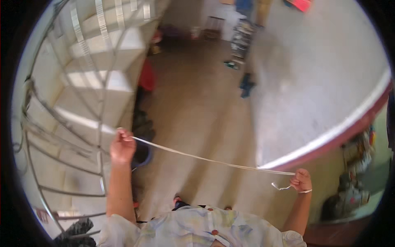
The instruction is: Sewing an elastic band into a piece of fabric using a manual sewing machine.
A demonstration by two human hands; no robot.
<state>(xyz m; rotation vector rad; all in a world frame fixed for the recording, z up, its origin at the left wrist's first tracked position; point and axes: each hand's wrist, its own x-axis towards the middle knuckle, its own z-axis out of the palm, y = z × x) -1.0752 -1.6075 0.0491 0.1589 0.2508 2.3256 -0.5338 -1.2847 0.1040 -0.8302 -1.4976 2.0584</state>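
Note:
A pale cord (193,157) is stretched across the front of my body between my two raised hands, sagging slightly. My left hand (122,146) is closed on one end of it, close to the metal stair railing (99,146). My right hand (301,180), with a band at the wrist, grips the other end near the lower edge of the pale wall; a short curly white tail (280,187) of cord hangs beside it.
White steps (88,103) with curved railings rise on the left, beside a red container (146,76) and dark items. A pale wall (312,90) juts in on the right. A floor corridor (197,107) leads to a small chair (213,29); clutter (349,193) stands at lower right.

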